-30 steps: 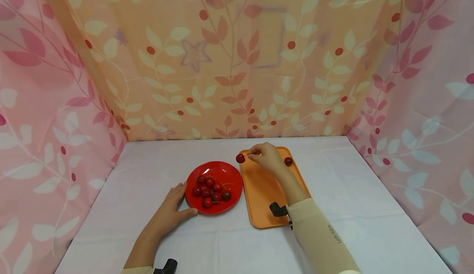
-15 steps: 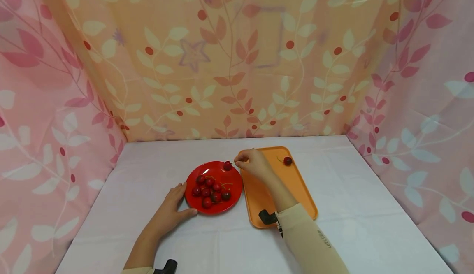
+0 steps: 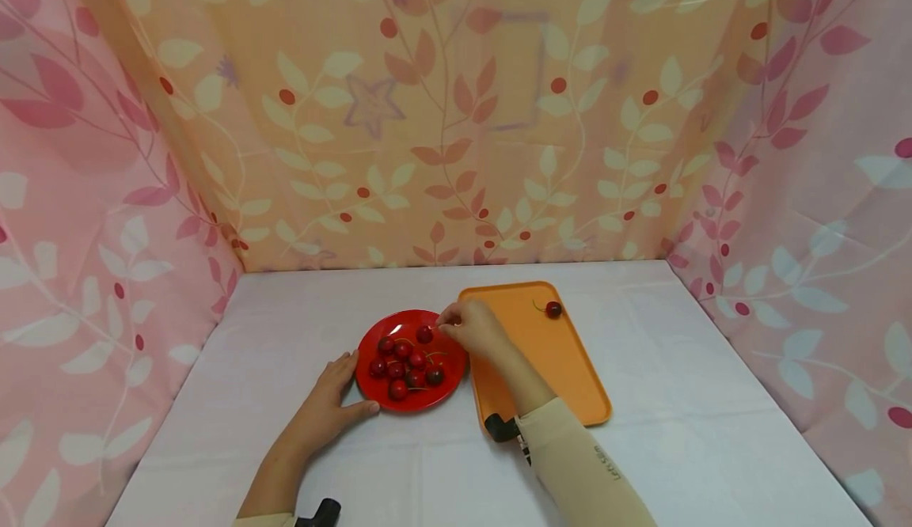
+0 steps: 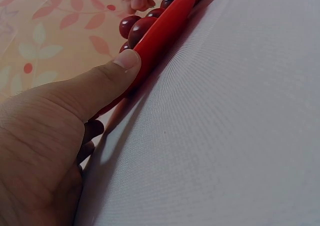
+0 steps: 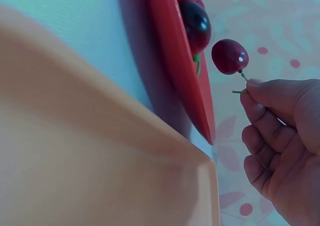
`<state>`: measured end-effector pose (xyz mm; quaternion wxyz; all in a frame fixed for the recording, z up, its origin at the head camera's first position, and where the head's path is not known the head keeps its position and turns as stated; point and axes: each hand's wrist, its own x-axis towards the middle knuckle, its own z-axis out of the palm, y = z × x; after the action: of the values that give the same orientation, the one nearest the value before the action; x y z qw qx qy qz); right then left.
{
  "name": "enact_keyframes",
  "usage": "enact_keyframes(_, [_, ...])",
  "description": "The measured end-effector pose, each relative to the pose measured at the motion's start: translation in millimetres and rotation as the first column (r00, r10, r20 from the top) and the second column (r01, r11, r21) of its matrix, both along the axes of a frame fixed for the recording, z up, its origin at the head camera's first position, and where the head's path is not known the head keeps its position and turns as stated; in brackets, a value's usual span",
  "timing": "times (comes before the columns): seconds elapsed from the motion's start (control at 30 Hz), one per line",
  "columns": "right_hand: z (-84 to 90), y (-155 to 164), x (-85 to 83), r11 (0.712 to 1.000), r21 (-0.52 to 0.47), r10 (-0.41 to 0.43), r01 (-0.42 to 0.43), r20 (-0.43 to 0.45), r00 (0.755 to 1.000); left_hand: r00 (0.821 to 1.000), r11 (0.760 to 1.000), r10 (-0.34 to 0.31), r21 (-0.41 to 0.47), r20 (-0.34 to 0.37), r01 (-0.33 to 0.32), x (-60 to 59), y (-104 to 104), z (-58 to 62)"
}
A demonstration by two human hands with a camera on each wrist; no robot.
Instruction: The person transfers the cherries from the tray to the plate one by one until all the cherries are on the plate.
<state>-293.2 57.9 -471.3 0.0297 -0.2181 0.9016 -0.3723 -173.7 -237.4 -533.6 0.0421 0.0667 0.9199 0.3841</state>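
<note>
A cherry (image 5: 230, 56) hangs by its green stem from my right hand (image 3: 473, 329), which pinches the stem between thumb and forefinger. In the right wrist view the cherry is apart from the red plate (image 5: 165, 41), beside its rim. The plate (image 3: 445, 388) bears several dark red cherries (image 3: 397, 370), some with stems showing. My left hand (image 3: 328, 404) holds the plate's left side, its thumb (image 4: 127, 61) against the rim and its fingers spread along the edge. One more cherry (image 3: 553, 309) with a stem lies at the far right of the orange tray (image 3: 563, 369).
The tray stands close to the plate's right side, partly under my right forearm. Both are on a white cloth-covered table (image 3: 299, 297). Patterned curtains (image 3: 456, 115) close off the back and both sides.
My right hand has carried the cherry left and nearer, from over the tray's far left corner to the plate's far right part. My left hand and the plate stay put.
</note>
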Motion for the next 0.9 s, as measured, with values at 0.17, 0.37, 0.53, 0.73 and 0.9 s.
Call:
enact_keyframes(0.17, [-3.1,-4.4,1.4,1.000,0.013,-0.007,0.006,0.033,0.999,1.000,1.000,-0.003,0.009,-0.007,0.003,0.1,0.3,0.4])
enact_keyframes(0.37, [-4.7,-8.4,0.9,0.999,0.050,-0.005,0.003,0.040,0.999,1.000,1.000,-0.007,0.008,-0.018,0.007,-0.8,0.1,-0.1])
enact_keyframes(0.53, [-5.0,-11.1,1.4,0.999,0.048,-0.006,0.002,0.075,0.997,1.000,1.000,-0.007,0.002,-0.023,0.007,-2.2,-1.0,-1.5])
enact_keyframes(0.73, [-6.8,-12.1,0.8,0.998,0.068,0.003,-0.009,0.086,0.996,1.000,1.000,-0.006,0.005,-0.029,0.007,-2.2,-1.4,-0.7])
enact_keyframes(0.9, [-6.8,-11.8,1.4,0.994,0.113,0.003,-0.013,0.087,0.996,0.999,1.000,-0.009,0.012,-0.033,0.009,-2.1,-0.7,-1.6])
